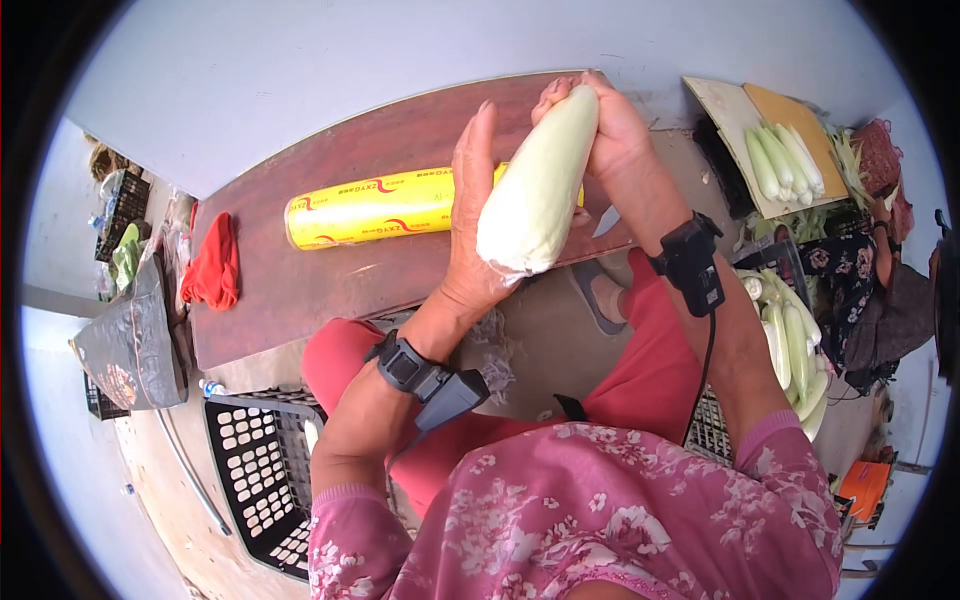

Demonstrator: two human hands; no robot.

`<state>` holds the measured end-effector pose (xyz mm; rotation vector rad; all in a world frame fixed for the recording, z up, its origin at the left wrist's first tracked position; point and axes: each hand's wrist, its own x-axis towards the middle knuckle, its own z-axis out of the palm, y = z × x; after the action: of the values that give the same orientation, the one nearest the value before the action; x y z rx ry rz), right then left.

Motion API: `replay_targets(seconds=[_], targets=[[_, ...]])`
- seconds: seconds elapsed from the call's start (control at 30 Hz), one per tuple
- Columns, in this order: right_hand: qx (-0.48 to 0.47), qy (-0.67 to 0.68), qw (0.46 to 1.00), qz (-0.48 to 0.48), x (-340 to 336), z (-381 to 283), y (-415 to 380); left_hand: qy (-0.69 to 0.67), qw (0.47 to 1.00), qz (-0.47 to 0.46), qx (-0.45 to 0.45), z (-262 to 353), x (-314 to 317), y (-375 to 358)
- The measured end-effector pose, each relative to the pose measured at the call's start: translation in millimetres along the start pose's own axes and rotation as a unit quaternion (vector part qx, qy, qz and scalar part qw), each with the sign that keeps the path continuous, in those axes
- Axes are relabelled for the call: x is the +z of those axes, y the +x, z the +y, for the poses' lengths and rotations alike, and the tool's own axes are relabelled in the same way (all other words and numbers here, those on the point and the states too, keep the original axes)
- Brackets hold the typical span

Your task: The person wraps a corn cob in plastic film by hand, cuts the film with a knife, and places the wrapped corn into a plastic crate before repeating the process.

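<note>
A pale green ear of corn in its husk [538, 185] is tilted across both hands above the table, its broad cut end toward me. My right hand [612, 125] has its fingers wrapped around the narrow far end. Against the left side of the broad end lies my left hand [475, 215], its fingers stretched upward. What looks like its thumb tip shows on the other side of the ear, so the ear sits in the crook of that hand. Behind the left hand lies a yellow printed roll [375, 208], partly covered. A knife blade [606, 221] rests near the table's right edge.
The reddish-brown table [270, 310] carries a red cloth [213, 262] at its left end. A black crate [255, 480] stands at lower left. Several ears lie on a board [735, 120] at right, and more corn [795, 345] is piled below. Another person [885, 290] sits at far right.
</note>
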<state>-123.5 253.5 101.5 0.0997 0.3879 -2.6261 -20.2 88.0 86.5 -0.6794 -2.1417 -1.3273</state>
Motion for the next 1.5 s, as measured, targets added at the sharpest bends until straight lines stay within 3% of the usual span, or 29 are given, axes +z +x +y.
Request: replay_targets(seconds=[0.1,0.17,0.27,0.37,0.47,0.5,0.6,0.67,0.77,0.83,0.9,0.97,1.07,1.17,1.23,1.3,1.4,1.5], targets=[[0.056,0.063,0.995,0.05,4.5,19.5,-1.7,0.099,0.987,0.032,0.124,-0.2,-8.8,5.7],[0.056,-0.044,0.993,0.099,20.3,37.6,-15.5,0.075,0.979,0.063,0.179,4.5,-12.1,9.1],[0.01,-0.249,0.968,0.012,27.3,50.1,-48.5,0.003,0.967,0.103,0.234,10.2,-9.6,14.7],[-0.053,-0.463,0.872,-0.15,27.5,62.5,-77.2,-0.019,0.965,0.084,0.246,20.0,-11.6,16.1],[-0.124,-0.513,0.817,-0.233,13.1,76.8,-79.6,-0.029,0.985,-0.037,0.168,23.5,-24.1,5.4],[-0.095,-0.481,0.837,-0.244,9.2,78.0,-74.8,-0.022,0.988,-0.026,0.151,26.3,-26.3,3.7],[0.112,-0.31,0.925,-0.189,1.8,73.9,-54.5,-0.044,0.997,0.017,0.068,35.5,-34.0,6.0],[0.075,-0.426,0.883,-0.182,-25.1,79.7,-28.2,-0.139,0.985,-0.001,-0.099,32.0,-38.6,2.6],[0.085,-0.63,0.769,-0.069,-27.0,72.4,-6.0,-0.159,0.97,-0.024,-0.184,27.1,-51.6,6.7],[0.069,-0.712,0.698,-0.009,8.1,52.8,-14.7,-0.178,0.954,-0.057,-0.236,28.3,-59.8,7.9],[-0.043,-0.618,0.783,-0.059,24.5,34.9,-25.5,-0.174,0.947,-0.055,-0.266,30.1,-63.2,7.0],[-0.124,-0.541,0.82,-0.14,43.5,32.0,-41.3,-0.167,0.945,-0.055,-0.275,30.3,-64.5,5.3],[-0.207,-0.581,0.749,-0.241,71.6,41.4,-65.6,-0.165,0.947,-0.067,-0.267,26.6,-61.8,-1.1],[-0.204,-0.691,0.657,-0.222,76.6,48.1,-75.6,-0.176,0.944,-0.087,-0.264,24.6,-56.7,-4.9],[-0.186,-0.683,0.669,-0.226,74.8,50.4,-74.6,-0.178,0.944,-0.1,-0.261,21.6,-53.6,-7.4],[-0.205,-0.701,0.627,-0.27,71.9,46.1,-70.9,-0.18,0.939,-0.11,-0.271,22.1,-52.1,-6.4],[-0.183,-0.637,0.698,-0.27,66.3,44.7,-67.3,-0.169,0.94,-0.116,-0.274,19.8,-50.8,-8.4],[-0.126,-0.589,0.777,-0.182,70.0,46.6,-70.3,-0.172,0.94,-0.13,-0.266,19.2,-50.5,-9.3]])
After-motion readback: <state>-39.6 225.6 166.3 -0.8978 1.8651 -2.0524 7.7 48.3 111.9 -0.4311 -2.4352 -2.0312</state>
